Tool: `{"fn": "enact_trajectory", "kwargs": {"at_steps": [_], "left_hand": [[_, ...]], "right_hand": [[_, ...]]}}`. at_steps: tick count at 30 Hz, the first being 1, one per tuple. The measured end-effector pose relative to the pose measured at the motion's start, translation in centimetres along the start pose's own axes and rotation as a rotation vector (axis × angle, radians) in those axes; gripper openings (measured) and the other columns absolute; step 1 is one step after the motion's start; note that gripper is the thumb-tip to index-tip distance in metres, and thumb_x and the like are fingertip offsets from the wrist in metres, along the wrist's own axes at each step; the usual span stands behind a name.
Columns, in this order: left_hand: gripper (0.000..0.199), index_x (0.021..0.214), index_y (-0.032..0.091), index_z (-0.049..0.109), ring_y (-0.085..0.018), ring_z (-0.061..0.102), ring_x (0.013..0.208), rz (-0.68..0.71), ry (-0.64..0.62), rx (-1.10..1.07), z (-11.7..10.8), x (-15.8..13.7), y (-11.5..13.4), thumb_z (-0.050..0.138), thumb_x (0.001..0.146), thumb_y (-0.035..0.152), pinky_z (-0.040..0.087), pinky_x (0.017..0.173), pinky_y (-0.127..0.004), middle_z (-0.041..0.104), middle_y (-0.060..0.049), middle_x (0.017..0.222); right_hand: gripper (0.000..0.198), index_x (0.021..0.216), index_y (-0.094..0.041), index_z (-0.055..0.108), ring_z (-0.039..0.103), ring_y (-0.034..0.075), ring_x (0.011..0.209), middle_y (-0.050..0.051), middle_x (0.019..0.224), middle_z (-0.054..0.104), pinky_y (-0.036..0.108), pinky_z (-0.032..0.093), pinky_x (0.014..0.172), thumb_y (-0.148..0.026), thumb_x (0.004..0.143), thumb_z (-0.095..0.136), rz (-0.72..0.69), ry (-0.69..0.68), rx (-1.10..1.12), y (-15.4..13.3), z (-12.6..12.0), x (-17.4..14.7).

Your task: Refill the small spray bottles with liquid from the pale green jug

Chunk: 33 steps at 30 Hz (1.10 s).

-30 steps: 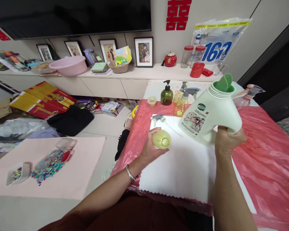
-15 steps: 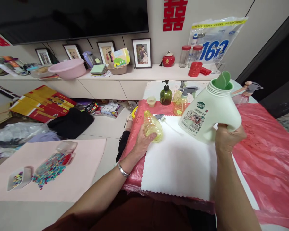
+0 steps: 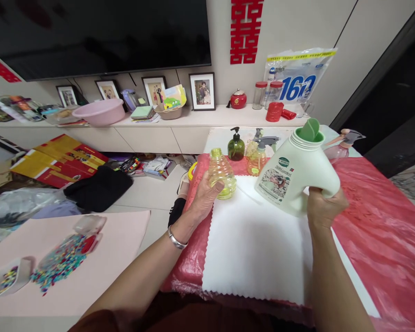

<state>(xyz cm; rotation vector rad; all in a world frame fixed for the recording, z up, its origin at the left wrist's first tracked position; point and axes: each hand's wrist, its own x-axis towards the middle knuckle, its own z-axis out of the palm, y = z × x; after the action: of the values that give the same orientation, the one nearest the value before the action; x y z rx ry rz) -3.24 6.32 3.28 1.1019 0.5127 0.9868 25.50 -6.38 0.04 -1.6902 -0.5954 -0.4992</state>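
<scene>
My left hand (image 3: 204, 194) is wrapped round a clear yellow ribbed bottle (image 3: 224, 177), which has no top on and stands nearly upright above the left edge of a white scalloped mat (image 3: 256, 249). By its handle, my right hand (image 3: 325, 205) grips a large pale green detergent jug (image 3: 297, 170). The jug is almost upright, its mouth uncapped and a green spout (image 3: 310, 130) showing inside. A pale tube lies on the mat between bottle and jug. Behind stand a yellow spray bottle (image 3: 257, 162) and a dark green pump bottle (image 3: 235, 146).
A red plastic cover (image 3: 376, 212) lies over the table. At its far right stands a pink spray bottle (image 3: 339, 150). On the lower left, a pink-topped table (image 3: 114, 258) carries spilled colourful beads (image 3: 64, 263). A long cabinet (image 3: 193, 121) runs along the wall.
The yellow bottle has gone from tilted to nearly upright in my left hand, now covering the grey spray head. The view has tipped up slightly; my right hand still holds the jug.
</scene>
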Motion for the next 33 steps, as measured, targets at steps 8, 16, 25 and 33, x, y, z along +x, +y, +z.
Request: {"fn": "enact_trajectory", "kwargs": {"at_steps": [8, 16, 25, 33], "left_hand": [[0.061, 0.122, 0.028, 0.060, -0.023, 0.065, 0.117, -0.012, 0.090, 0.033, 1.1, 1.2, 2.2, 0.089, 0.071, 0.047, 0.049, 0.105, -0.039, 0.070, -0.004, 0.125], [0.054, 0.116, 0.023, 0.063, -0.022, 0.069, 0.104, -0.003, 0.082, -0.054, 3.1, 1.7, 5.3, 0.087, 0.071, 0.040, 0.053, 0.097, -0.039, 0.073, -0.004, 0.112], [0.062, 0.114, 0.021, 0.063, -0.022, 0.069, 0.107, -0.011, 0.020, -0.076, 3.0, 1.4, 6.0, 0.092, 0.064, 0.043, 0.051, 0.101, -0.040, 0.072, -0.005, 0.112], [0.072, 0.120, 0.024, 0.058, -0.026, 0.067, 0.113, 0.021, 0.000, 0.031, 2.2, 0.4, 3.9, 0.095, 0.060, 0.040, 0.052, 0.099, -0.041, 0.069, -0.007, 0.123]], "right_hand": [[0.045, 0.077, -0.013, 0.057, 0.043, 0.013, 0.060, 0.001, 0.066, 0.045, 0.021, 0.035, 0.057, -0.057, 0.066, 0.055, 0.069, -0.011, -0.020, 0.2, -0.1, -0.2], [0.047, 0.068, -0.015, 0.053, 0.040, 0.014, 0.059, 0.001, 0.062, 0.043, 0.022, 0.035, 0.056, -0.061, 0.061, 0.053, 0.128, -0.017, -0.024, -0.7, -0.1, 0.0], [0.047, 0.073, -0.014, 0.057, 0.044, 0.015, 0.062, 0.002, 0.066, 0.045, 0.023, 0.039, 0.060, -0.059, 0.062, 0.056, 0.153, -0.021, 0.013, -0.6, -0.3, -0.3], [0.047, 0.073, -0.012, 0.058, 0.043, 0.014, 0.061, 0.002, 0.066, 0.045, 0.023, 0.038, 0.059, -0.058, 0.063, 0.056, 0.130, -0.015, 0.011, -0.5, -0.2, -0.2]]}}
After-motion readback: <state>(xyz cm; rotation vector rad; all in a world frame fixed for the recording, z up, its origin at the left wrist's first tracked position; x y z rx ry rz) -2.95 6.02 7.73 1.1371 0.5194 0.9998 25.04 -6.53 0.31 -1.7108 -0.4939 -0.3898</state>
